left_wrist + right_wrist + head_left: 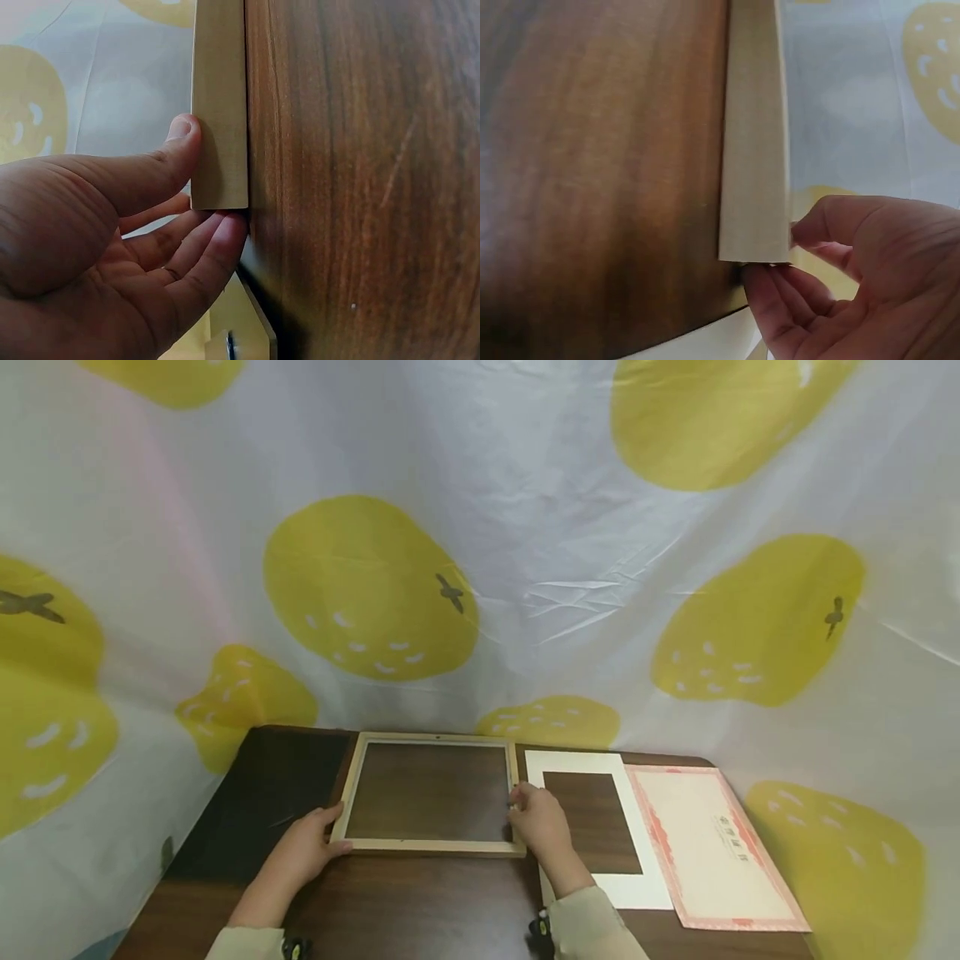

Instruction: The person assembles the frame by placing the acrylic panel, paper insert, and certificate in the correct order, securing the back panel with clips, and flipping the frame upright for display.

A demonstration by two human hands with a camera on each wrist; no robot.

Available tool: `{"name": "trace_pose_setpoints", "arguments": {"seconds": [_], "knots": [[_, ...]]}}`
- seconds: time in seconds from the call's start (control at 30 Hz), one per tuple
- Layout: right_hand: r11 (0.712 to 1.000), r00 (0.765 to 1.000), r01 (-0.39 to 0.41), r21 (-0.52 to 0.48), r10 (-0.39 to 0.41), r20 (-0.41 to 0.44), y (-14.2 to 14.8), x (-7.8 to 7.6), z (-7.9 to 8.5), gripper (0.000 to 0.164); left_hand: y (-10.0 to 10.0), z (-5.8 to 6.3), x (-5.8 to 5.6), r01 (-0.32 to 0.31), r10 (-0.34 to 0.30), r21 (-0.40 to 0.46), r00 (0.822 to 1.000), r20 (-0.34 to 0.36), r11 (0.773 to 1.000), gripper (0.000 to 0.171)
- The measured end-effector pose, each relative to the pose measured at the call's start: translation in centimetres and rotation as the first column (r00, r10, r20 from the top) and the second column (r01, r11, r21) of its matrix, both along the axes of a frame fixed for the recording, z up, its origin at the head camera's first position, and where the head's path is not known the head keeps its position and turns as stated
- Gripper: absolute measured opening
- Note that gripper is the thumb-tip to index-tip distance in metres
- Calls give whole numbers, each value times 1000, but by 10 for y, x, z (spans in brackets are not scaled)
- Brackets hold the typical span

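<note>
A pale wooden picture frame point(427, 846) lies flat on the dark brown table point(420, 906), and the wood grain shows through its middle. At the frame's near left corner my left hand point(303, 847) grips it. The left wrist view shows that thumb on the upper edge of the rail point(220, 97) and the fingers against its end. My right hand point(542, 820) has its fingers bent over the right side piece and pinches it. In the right wrist view, fingertips sit right at the end of the rail point(756, 135); the right thumb is partly hidden.
Left of the frame lies a black sheet or board point(277, 793). To the right is a white mat board point(637, 892) with a rectangular cutout, beside a cream certificate point(697, 852) with a red border. A white curtain point(555, 552) with yellow fruit prints hangs behind the table.
</note>
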State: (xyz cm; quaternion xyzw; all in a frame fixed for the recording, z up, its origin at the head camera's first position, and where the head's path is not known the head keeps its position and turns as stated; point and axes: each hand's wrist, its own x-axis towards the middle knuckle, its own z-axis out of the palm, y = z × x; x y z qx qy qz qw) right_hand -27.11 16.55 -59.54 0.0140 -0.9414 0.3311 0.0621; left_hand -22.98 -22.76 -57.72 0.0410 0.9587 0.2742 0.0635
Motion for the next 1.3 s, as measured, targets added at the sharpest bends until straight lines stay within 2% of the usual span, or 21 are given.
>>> {"name": "trace_pose_setpoints", "arguments": {"seconds": [0.2, 0.33, 0.43, 0.6, 0.73, 0.87, 1.0, 1.1, 1.3], "knots": [[994, 993, -96, 59, 100, -69, -14, -4, -4, 13, -15, 2, -1, -2, 2, -11, 1000, 11, 1000, 81], [983, 984, -173, 59, 175, -44, -17, 1, -1, 27, -23, 2, -1, 4, -4, -25, 1000, 8, 1000, 81], [984, 984, -176, 33, 177, -25, -14, 9, 6, 31, -26, 0, -1, 9, -9, -24, 1000, 9, 1000, 81], [998, 997, -60, 14, 61, -55, 11, 23, 20, 32, -24, 2, -3, 24, -24, -8, 1000, 6, 1000, 79], [995, 997, 77, 63, -76, -18, 41, 35, 28, 39, -24, 4, -4, 26, -26, 0, 999, 21, 1000, 80], [961, 973, 209, 182, -223, 58, 77, 46, 24, 53, -27, 2, -3, 14, -14, 11, 999, 40, 1000, 83], [917, 937, 295, 269, -333, 108, 104, 59, 15, 59, -29, 1, -2, 17, -17, 11, 999, 35, 1000, 83], [897, 918, 328, 298, -377, 125, 113, 68, 8, 59, -28, 2, -2, 17, -17, 8, 999, 29, 1000, 84], [892, 911, 345, 294, -394, 125, 125, 79, 0, 57, -24, 0, -5, 8, -8, 3, 1000, 29, 1000, 85]]}}
